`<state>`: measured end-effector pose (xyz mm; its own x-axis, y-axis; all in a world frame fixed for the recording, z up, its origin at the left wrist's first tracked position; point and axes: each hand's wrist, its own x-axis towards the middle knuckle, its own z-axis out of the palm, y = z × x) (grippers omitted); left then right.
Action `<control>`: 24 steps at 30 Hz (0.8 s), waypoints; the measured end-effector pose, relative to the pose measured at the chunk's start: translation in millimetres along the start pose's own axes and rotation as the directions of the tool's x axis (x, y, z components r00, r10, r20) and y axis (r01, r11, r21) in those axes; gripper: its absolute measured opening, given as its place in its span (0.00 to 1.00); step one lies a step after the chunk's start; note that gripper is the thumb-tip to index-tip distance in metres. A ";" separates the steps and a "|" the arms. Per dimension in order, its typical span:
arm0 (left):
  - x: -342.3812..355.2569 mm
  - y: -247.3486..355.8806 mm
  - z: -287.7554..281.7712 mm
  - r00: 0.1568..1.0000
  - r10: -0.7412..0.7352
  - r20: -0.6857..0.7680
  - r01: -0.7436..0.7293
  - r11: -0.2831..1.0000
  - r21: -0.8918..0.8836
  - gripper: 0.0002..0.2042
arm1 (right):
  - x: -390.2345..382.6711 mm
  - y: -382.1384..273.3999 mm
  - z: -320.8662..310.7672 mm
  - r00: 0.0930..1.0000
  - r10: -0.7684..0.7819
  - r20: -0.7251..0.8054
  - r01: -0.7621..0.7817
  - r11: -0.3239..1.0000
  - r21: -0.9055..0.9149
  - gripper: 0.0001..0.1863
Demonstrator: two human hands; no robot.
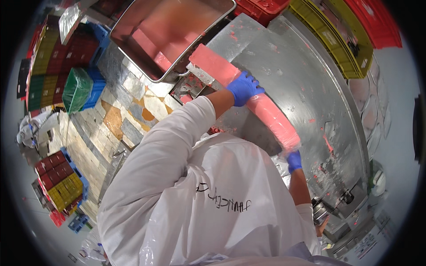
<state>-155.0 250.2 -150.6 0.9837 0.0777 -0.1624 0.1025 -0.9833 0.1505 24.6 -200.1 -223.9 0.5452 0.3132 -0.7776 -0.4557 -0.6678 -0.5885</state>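
Note:
A long pink block (273, 119) of what looks like meat lies diagonally over the steel table (319, 75), its near-right part in clear plastic film. My left hand (243, 88), in a blue glove, grips it around the middle, fingers curled over the top. At its lower-right end my right hand (293, 160), also gloved in blue, is closed on the loose film, partly hidden behind it. The block's far end rests on a steel ledge beside a deep steel tub (126, 44) that holds pink slabs (146, 42). Pink scraps dot the tabletop.
Yellow crates (359, 60) and red crates (377, 22) border the table's far side. Stacked crates (55, 62), a green-lined bin (75, 91) and a co-worker (33, 128) are at left. At lower right stand steel machinery (321, 208) and another person's hand (320, 226).

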 end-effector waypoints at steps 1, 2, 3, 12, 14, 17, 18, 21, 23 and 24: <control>-6.3 -12.9 -5.1 0.999 -0.046 -0.001 0.046 0.999 -0.009 0.29 | 1.5 -18.4 31.8 0.997 -0.028 -0.075 0.022 0.996 -0.083 0.23; -19.2 -33.4 -11.3 0.995 -0.096 -0.001 0.096 0.995 -0.016 0.29 | -5.4 -49.0 64.9 1.000 -0.028 -0.004 0.026 0.979 -0.204 0.23; -33.8 -55.2 -14.0 0.989 -0.147 -0.002 0.147 0.989 -0.023 0.29 | -11.9 -80.3 94.0 0.983 -0.008 0.185 0.048 0.976 -0.210 0.24; -116.2 -89.7 -63.1 0.975 -0.203 -0.090 0.189 0.972 -0.141 0.49 | 12.9 -233.1 336.0 0.704 -0.284 0.651 0.446 0.890 -0.095 0.10; -113.7 -73.4 -50.1 0.911 -0.374 -0.177 0.325 0.911 -0.253 0.48 | -5.8 -265.4 342.5 0.752 -0.242 0.613 0.372 0.924 -0.091 0.11; -113.2 -61.8 -48.2 0.873 -0.443 -0.203 0.408 0.893 -0.190 0.40 | -18.0 -259.6 332.4 0.701 -0.362 0.614 0.501 0.863 -0.064 0.10; -114.0 -58.6 -45.3 0.856 -0.459 -0.236 0.424 0.886 -0.186 0.38 | -33.3 -265.9 324.2 0.672 -0.392 0.629 0.562 0.822 -0.088 0.10; -118.4 -47.7 -37.4 0.878 -0.440 -0.191 0.429 0.898 -0.099 0.33 | -77.1 -262.4 283.4 0.656 -0.453 0.604 0.633 0.766 -0.114 0.10; -122.7 -49.4 -34.3 0.878 -0.445 -0.174 0.438 0.895 -0.079 0.32 | -93.1 -243.2 263.0 0.735 -0.449 0.508 0.554 0.830 -0.068 0.11; -127.2 -49.5 -29.5 0.878 -0.451 -0.159 0.445 0.893 -0.073 0.31 | -102.6 -240.5 253.2 0.768 -0.418 0.486 0.513 0.855 -0.076 0.12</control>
<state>-280.9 293.8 -108.6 0.8412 0.5378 -0.0552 0.5400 -0.8310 0.1333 -99.9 99.3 -58.6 0.2673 0.8474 -0.4587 -0.0563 -0.4615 -0.8853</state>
